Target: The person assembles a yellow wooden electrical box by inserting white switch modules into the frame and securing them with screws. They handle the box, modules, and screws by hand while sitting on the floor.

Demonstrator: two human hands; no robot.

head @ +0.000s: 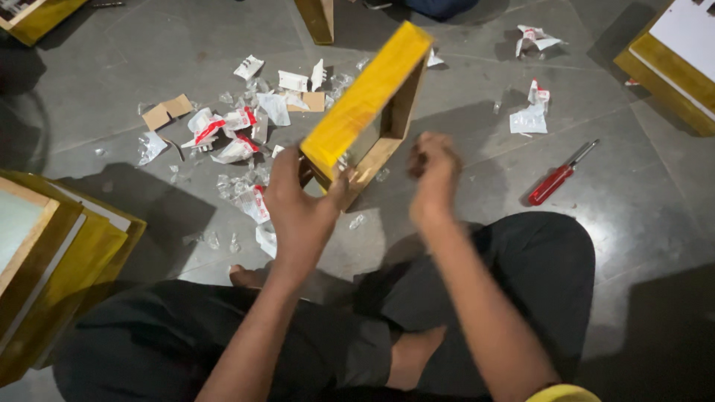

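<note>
My left hand (302, 201) grips the near corner of a small open wooden box frame with a yellow outer face (369, 97), held tilted above the grey floor. Just right of the frame, my right hand (432, 175) hovers with its fingers curled; it is blurred, and whether it pinches something small I cannot tell. My crossed legs in dark trousers (521, 275) fill the lower part of the view.
A red-handled screwdriver (558, 177) lies on the floor at right. Torn white and red packets with clear plastic bits (238, 134) litter the floor behind the frame. Stacked yellow panels (52, 260) sit at left, another panel (670, 56) at top right.
</note>
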